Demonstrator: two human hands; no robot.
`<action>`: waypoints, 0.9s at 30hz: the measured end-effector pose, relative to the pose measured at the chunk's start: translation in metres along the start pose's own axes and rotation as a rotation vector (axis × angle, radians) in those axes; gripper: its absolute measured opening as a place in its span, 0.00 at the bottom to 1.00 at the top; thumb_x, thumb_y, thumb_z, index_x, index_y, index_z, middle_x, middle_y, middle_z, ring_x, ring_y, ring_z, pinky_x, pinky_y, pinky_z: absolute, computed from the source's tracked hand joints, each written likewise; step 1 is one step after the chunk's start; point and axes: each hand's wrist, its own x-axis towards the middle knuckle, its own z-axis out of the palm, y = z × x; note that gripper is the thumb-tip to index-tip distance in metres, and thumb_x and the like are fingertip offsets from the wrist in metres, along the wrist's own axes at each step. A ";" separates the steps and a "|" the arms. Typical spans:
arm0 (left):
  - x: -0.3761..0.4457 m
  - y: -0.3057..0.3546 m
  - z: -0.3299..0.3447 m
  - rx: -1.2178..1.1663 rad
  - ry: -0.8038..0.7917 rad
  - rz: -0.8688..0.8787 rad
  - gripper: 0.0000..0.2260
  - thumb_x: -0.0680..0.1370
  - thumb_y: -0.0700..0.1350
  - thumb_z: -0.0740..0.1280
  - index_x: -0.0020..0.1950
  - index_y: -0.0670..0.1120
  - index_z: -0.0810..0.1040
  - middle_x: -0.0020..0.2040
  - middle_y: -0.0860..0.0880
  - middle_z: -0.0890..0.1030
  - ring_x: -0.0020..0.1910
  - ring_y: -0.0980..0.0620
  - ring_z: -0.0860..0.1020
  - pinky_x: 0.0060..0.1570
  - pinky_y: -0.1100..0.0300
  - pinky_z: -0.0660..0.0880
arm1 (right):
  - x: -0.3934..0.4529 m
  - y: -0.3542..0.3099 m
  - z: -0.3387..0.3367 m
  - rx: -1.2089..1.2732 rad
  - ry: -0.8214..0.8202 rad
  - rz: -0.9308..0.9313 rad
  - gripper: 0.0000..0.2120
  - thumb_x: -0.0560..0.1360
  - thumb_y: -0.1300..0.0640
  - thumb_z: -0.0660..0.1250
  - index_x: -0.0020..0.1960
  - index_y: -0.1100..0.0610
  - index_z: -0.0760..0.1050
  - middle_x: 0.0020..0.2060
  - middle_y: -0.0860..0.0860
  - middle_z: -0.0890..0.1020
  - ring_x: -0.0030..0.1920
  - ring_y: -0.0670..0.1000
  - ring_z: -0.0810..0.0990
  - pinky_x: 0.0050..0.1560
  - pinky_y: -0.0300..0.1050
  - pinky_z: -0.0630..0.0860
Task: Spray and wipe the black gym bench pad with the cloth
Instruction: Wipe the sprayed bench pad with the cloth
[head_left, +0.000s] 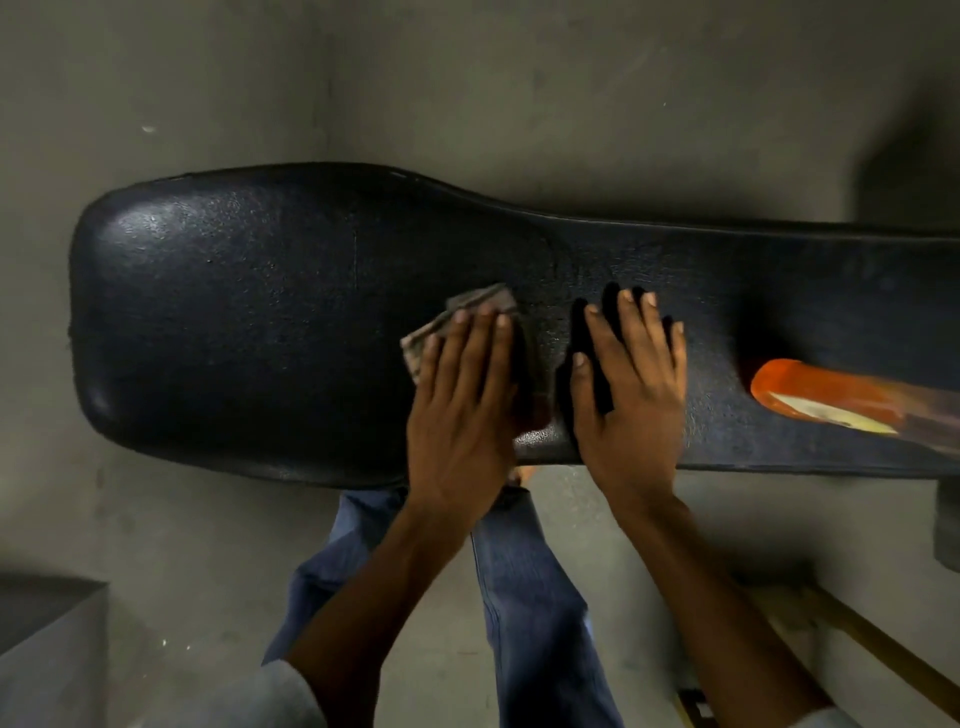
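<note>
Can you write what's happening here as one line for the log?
step: wiping | left hand: flat on cloth | right hand: flat on bench pad, empty | orange bottle: lying on pad

A black textured bench pad (260, 312) is seen lying lengthwise (wider toward nine o'clock). A folded cloth (470, 317) is pressed on it centrally; an orange bottle (841, 397) lies at three o'clock.

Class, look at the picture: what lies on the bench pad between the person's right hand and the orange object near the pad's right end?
Nothing: in the head view, only bare black bench pad separates the right hand from the orange object.
</note>
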 end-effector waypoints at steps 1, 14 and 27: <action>-0.003 -0.015 -0.004 0.017 0.023 -0.047 0.33 0.83 0.57 0.58 0.84 0.40 0.60 0.83 0.39 0.62 0.84 0.41 0.58 0.83 0.43 0.54 | 0.001 -0.010 0.004 0.017 -0.005 -0.037 0.22 0.87 0.53 0.61 0.80 0.53 0.72 0.83 0.56 0.69 0.86 0.58 0.62 0.87 0.61 0.52; -0.011 -0.195 -0.053 -0.009 0.288 -0.544 0.25 0.88 0.48 0.55 0.84 0.42 0.60 0.84 0.41 0.61 0.85 0.42 0.56 0.83 0.40 0.53 | 0.016 -0.126 0.059 0.117 -0.046 -0.305 0.21 0.87 0.53 0.64 0.78 0.55 0.76 0.81 0.58 0.72 0.84 0.59 0.66 0.84 0.67 0.60; 0.013 -0.179 -0.045 -0.049 0.284 -0.503 0.27 0.86 0.48 0.56 0.84 0.42 0.59 0.85 0.41 0.60 0.85 0.41 0.55 0.84 0.42 0.52 | 0.049 -0.156 0.078 -0.020 -0.043 -0.262 0.24 0.88 0.47 0.62 0.82 0.53 0.71 0.83 0.57 0.69 0.86 0.58 0.63 0.85 0.64 0.58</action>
